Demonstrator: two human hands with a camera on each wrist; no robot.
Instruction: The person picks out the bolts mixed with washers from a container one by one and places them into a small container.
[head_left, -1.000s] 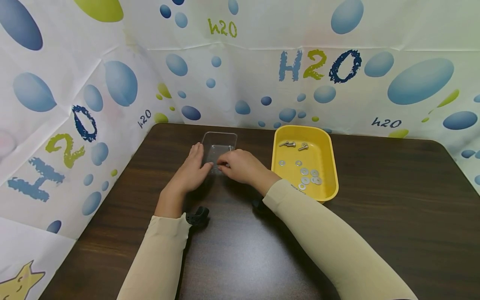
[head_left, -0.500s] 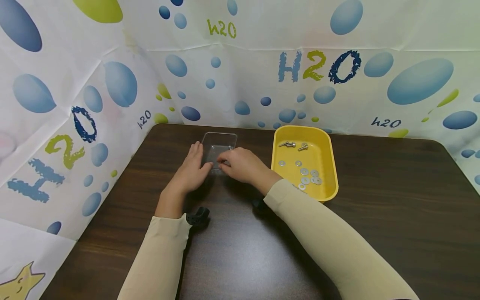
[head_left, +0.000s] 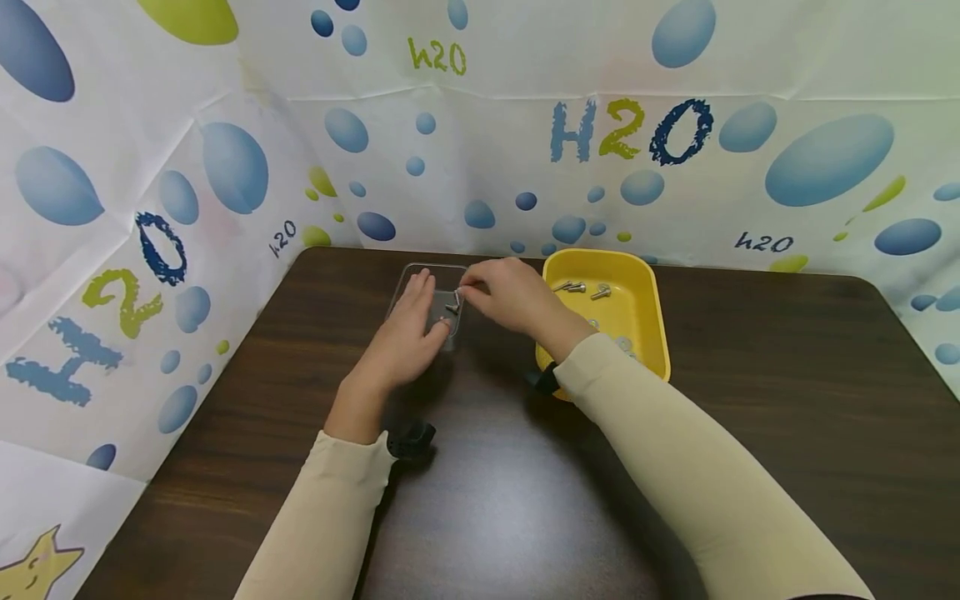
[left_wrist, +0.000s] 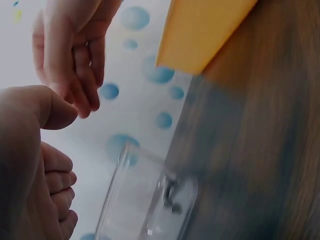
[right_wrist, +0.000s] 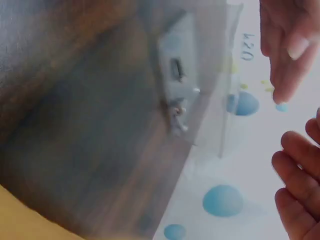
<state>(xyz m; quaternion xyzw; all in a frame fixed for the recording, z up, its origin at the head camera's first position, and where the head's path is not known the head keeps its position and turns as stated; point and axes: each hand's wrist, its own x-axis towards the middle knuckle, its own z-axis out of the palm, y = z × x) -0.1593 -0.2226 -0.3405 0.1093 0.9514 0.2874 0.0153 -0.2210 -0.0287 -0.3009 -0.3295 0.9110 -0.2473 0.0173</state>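
Observation:
A clear plastic box (head_left: 400,292) stands near the far edge of the table. My left hand (head_left: 403,343) lies over its near left side with fingers stretched out. Small metal parts that look like bolts (head_left: 453,306) lie inside the box; they also show, blurred, as metal pieces (right_wrist: 177,70) in the right wrist view. At the box's right rim is my right hand (head_left: 517,298), its thumb and forefinger near each other. In the left wrist view, the right hand (left_wrist: 75,55) shows loosely bent fingers with nothing visible in them.
To the right stands a yellow tray (head_left: 652,308) holding bolts (head_left: 576,287) and flat washers (head_left: 623,342). My right forearm hides its near part. A white sheet (head_left: 510,75) printed with blue drops hangs behind the brown table (head_left: 765,400).
My right hand has come up out of the clear box and moved right to its rim, exposing metal parts inside. The left hand has shifted slightly right over the box.

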